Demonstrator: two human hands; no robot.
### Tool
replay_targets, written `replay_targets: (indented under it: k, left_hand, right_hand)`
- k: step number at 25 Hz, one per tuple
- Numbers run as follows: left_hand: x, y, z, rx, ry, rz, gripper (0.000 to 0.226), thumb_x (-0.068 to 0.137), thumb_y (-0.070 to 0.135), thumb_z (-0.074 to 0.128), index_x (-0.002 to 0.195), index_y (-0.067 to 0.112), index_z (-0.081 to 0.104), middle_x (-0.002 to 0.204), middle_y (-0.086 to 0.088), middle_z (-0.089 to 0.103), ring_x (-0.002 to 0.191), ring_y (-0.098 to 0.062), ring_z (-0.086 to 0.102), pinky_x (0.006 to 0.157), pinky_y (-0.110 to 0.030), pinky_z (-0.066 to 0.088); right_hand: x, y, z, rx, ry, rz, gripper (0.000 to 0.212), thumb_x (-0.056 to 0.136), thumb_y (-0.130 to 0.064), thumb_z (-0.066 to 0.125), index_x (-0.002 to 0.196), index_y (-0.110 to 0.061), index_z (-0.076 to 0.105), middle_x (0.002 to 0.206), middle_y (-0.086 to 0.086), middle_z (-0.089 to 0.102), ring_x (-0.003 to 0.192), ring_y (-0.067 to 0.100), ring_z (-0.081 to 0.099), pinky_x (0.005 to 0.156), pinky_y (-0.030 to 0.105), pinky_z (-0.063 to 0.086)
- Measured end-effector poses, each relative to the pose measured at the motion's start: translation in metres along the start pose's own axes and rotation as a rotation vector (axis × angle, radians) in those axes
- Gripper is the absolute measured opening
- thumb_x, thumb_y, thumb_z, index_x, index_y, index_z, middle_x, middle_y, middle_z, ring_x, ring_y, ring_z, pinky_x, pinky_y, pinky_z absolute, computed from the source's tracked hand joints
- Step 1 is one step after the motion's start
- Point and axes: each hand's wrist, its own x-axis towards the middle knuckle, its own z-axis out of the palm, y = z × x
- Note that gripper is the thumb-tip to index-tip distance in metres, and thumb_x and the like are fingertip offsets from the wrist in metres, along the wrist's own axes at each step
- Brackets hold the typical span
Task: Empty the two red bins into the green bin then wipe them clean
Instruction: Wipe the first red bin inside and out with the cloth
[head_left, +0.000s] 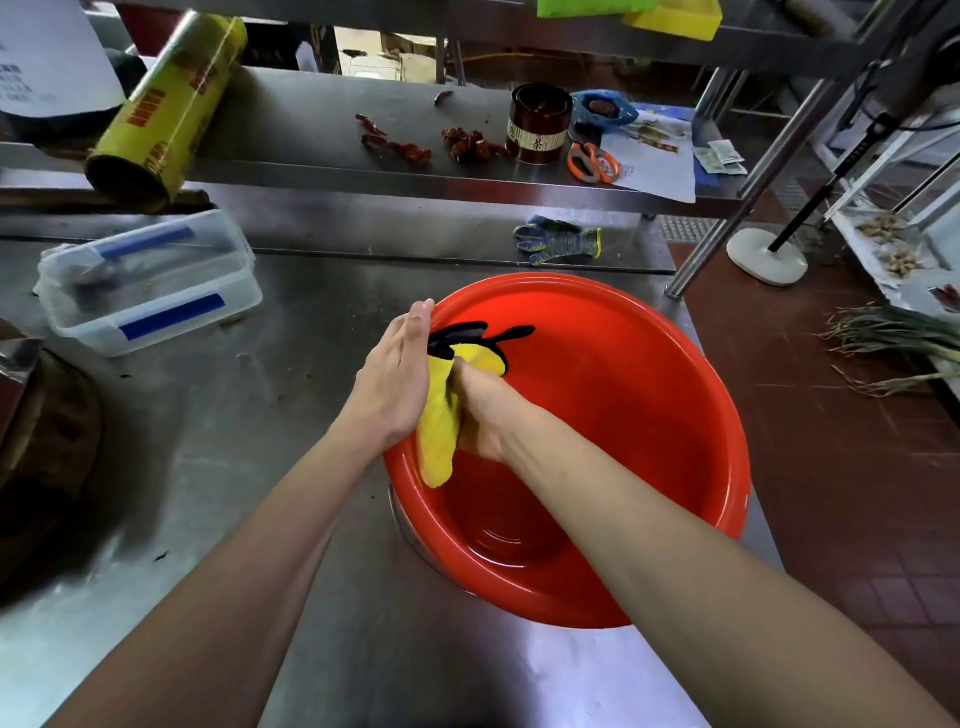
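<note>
The left hand (397, 376) lies with straight fingers flat against the red bin's (649, 415) near-left rim, steadying it on the steel table (218, 467). Just right of it, the right hand (480, 410) reaches inside the bin, fingers curled round a yellow cloth (439, 426) pressed against the inner wall

We are seeing the right hand (480, 415) with its fingers hiding behind the yellow cloth (439, 431), so their curl is not showing. The left hand (397, 379) is covering part of the red bin's (649, 415) rim. The bin is hiding whatever is sitting beneath it. At the left edge, a dark round object (47, 467) is blurring and getting cut off. Printing on the paper (47, 57) is staying too small to read.
</note>
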Motion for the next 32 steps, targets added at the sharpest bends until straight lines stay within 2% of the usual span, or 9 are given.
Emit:
replay_targets:
  k: [4,8,11,14,18,21,25,28,32]
  left_hand:
    - [0.001,-0.003,0.001,0.002,0.008,0.012,0.062,0.107,0.056,0.007,0.155,0.033,0.038,0.160,0.012,0.035,0.147,-0.008,0.029,0.121,-0.030,0.018]
    - [0.003,-0.005,0.002,-0.048,0.003,-0.031,0.072,0.099,0.070,0.005,0.153,0.037,0.039,0.156,0.011,0.041,0.143,-0.013,0.038,0.120,-0.038,0.023]
    - [0.005,-0.002,0.003,0.115,0.040,0.017,0.054,0.109,0.050,0.023,0.155,0.027,0.037,0.157,0.004,0.041,0.144,-0.019,0.037,0.117,-0.039,0.025]
    - [0.006,-0.005,0.002,0.265,0.050,0.091,0.053,0.105,0.017,0.043,0.157,0.026,0.033,0.153,-0.004,0.045,0.138,-0.028,0.044,0.114,-0.047,0.036]
    - [0.006,-0.008,0.000,0.338,0.062,0.110,0.058,0.104,0.010,0.044,0.158,0.026,0.030,0.153,-0.004,0.045,0.137,-0.029,0.045,0.109,-0.047,0.037]
    - [0.008,-0.012,-0.005,0.362,0.070,0.115,0.058,0.104,0.011,0.045,0.158,0.028,0.031,0.153,-0.003,0.046,0.137,-0.030,0.045,0.109,-0.049,0.037]
    - [0.014,-0.019,-0.009,0.357,0.068,0.132,0.058,0.102,0.010,0.048,0.156,0.027,0.035,0.149,-0.007,0.050,0.136,-0.032,0.047,0.112,-0.050,0.039]
    - [0.014,-0.015,-0.003,0.361,0.048,0.154,0.058,0.101,0.009,0.048,0.155,0.026,0.036,0.149,-0.008,0.051,0.136,-0.032,0.048,0.113,-0.050,0.039]
    - [0.010,-0.012,0.001,0.354,0.063,0.157,0.057,0.102,0.010,0.048,0.155,0.028,0.036,0.149,-0.008,0.051,0.136,-0.032,0.048,0.113,-0.050,0.039]
  right_hand:
    - [-0.003,0.012,-0.005,-0.119,0.020,-0.004,0.032,0.105,-0.032,0.046,0.124,-0.015,0.064,0.114,0.011,0.072,0.101,0.024,0.069,0.087,0.038,0.056]
    - [-0.033,0.022,-0.022,-0.333,-0.100,0.066,0.024,0.105,-0.026,0.051,0.122,-0.015,0.064,0.106,0.004,0.073,0.095,0.016,0.070,0.087,0.036,0.057]
    - [-0.052,0.022,-0.033,-0.453,-0.199,0.138,0.031,0.106,-0.029,0.050,0.131,-0.015,0.061,0.123,0.004,0.071,0.117,0.019,0.066,0.106,0.042,0.050]
    - [-0.064,0.027,-0.045,-0.595,-0.241,0.171,0.032,0.108,-0.027,0.044,0.133,-0.019,0.061,0.129,0.001,0.069,0.121,0.017,0.064,0.109,0.041,0.048]
    - [-0.087,0.027,-0.062,-0.810,-0.282,0.204,0.033,0.103,-0.032,0.048,0.127,-0.019,0.065,0.131,0.006,0.067,0.121,0.019,0.063,0.110,0.043,0.047]
    - [-0.116,0.012,-0.077,-1.164,-0.329,0.172,0.029,0.095,-0.043,0.054,0.106,-0.023,0.072,0.100,-0.011,0.071,0.103,0.018,0.066,0.091,0.032,0.052]
    - [-0.139,-0.011,-0.091,-1.470,-0.281,0.284,0.035,0.095,-0.045,0.052,0.065,-0.028,0.056,0.063,-0.012,0.049,0.062,0.004,0.044,0.059,0.021,0.032]
    - [-0.140,-0.013,-0.102,-1.663,-0.230,0.388,0.034,0.096,-0.053,0.045,0.085,-0.027,0.064,0.081,-0.008,0.055,0.076,0.012,0.053,0.064,0.027,0.039]
    - [-0.130,-0.004,-0.117,-1.913,-0.056,0.477,0.062,0.095,-0.065,0.039,0.131,-0.019,0.060,0.120,0.006,0.061,0.112,0.031,0.057,0.095,0.041,0.043]
